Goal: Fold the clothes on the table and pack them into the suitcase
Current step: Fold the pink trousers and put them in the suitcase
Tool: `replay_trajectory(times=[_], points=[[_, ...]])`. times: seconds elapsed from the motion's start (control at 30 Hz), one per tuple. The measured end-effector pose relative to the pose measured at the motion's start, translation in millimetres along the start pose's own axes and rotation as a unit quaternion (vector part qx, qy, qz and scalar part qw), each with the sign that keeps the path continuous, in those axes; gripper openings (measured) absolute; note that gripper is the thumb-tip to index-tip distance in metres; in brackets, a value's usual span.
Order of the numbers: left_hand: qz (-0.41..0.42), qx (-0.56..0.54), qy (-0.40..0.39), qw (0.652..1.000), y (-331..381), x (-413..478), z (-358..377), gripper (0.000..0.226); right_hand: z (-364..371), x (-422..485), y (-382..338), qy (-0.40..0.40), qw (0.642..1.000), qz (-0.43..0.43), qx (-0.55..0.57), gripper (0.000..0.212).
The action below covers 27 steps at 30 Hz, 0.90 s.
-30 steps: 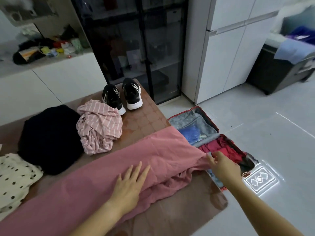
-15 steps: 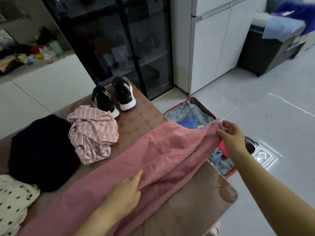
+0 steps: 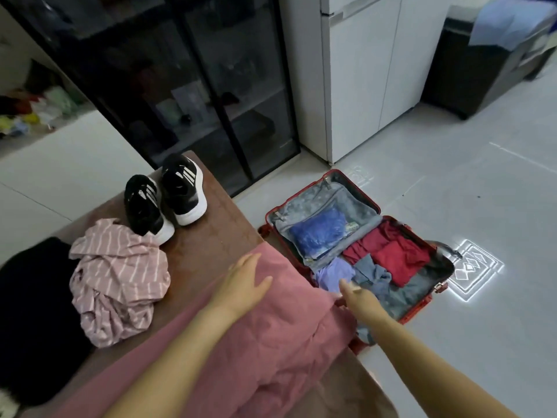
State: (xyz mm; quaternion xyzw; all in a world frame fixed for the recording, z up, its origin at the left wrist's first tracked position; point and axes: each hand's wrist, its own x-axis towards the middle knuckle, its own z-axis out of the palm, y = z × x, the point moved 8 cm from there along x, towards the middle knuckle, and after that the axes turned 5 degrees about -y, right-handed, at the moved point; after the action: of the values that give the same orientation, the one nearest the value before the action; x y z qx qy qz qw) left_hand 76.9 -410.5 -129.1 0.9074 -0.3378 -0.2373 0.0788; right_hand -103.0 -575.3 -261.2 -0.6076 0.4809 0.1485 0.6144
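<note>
A long pink garment (image 3: 271,342) lies across the brown table (image 3: 211,236), its right end bunched at the table edge. My left hand (image 3: 244,285) rests flat on it, fingers straight. My right hand (image 3: 358,297) holds the garment's right end, with its fingers partly hidden by the cloth. On the floor just beyond lies the open red suitcase (image 3: 420,306). It holds a blue pouch (image 3: 316,230) in the lid and dark red clothes (image 3: 391,251), a lilac piece (image 3: 334,273) and a grey-blue piece (image 3: 373,276) in the base.
On the table lie a crumpled pink striped shirt (image 3: 120,279), a black garment (image 3: 36,312) and a pair of black sneakers (image 3: 165,200). A dark glass cabinet (image 3: 180,86) and a white cupboard (image 3: 361,70) stand behind. Pale tiled floor (image 3: 482,191) stretches to the right.
My right hand lifted the garment's end, then came down to the table's right edge. My left hand slid right along the cloth. The view swung right, showing the whole suitcase.
</note>
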Motion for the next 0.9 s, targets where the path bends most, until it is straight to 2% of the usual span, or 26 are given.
replay_trajectory(times=[0.1, 0.17, 0.27, 0.3, 0.37, 0.47, 0.57, 0.67, 0.73, 0.8, 0.9], points=[[0.018, -0.037, -0.030, 0.999, 25, 20, 12, 0.061, 10, 0, -17, 0.020, 0.994, 0.012, 0.103, 0.032], [0.021, -0.100, -0.025, 0.994, 35, 22, 16, 0.059, 10, -2, -33, 0.048, 0.989, -0.037, 0.134, 0.027], [-0.026, -0.286, 0.004, 0.958, 32, 18, 11, 0.053, 14, -21, -74, 0.082, 0.972, -0.201, 0.090, 0.011], [-0.040, -0.337, 0.016, 0.940, 29, 16, 6, 0.051, 22, -32, -85, 0.064, 0.963, -0.251, 0.077, 0.007], [-0.044, -0.394, 0.051, 0.916, 26, 10, -9, 0.050, 42, -53, -103, 0.011, 0.943, -0.332, 0.032, 0.010], [-0.012, -0.450, 0.101, 0.887, 30, -2, -37, 0.049, 68, -87, -120, -0.037, 0.894, -0.440, -0.074, 0.005], [-0.077, -0.435, 0.142, 0.886, 8, -17, -55, 0.062, 89, -124, -126, -0.007, 0.822, -0.545, -0.163, 0.015], [-0.091, -0.363, 0.168, 0.912, -21, -43, -67, 0.021, 115, -147, -119, -0.049, 0.786, -0.583, -0.202, 0.020], [-0.099, -0.331, 0.229, 0.910, -53, -75, -81, 0.015, 125, -159, -108, -0.060, 0.761, -0.601, -0.237, 0.021], [-0.126, -0.313, 0.282, 0.898, -95, -117, -96, 0.015, 122, -158, -99, -0.042, 0.761, -0.594, -0.258, 0.027], [-0.217, -0.240, 0.313, 0.893, -174, -184, -96, 0.023, 97, -137, -88, 0.034, 0.794, -0.547, -0.261, 0.029]])
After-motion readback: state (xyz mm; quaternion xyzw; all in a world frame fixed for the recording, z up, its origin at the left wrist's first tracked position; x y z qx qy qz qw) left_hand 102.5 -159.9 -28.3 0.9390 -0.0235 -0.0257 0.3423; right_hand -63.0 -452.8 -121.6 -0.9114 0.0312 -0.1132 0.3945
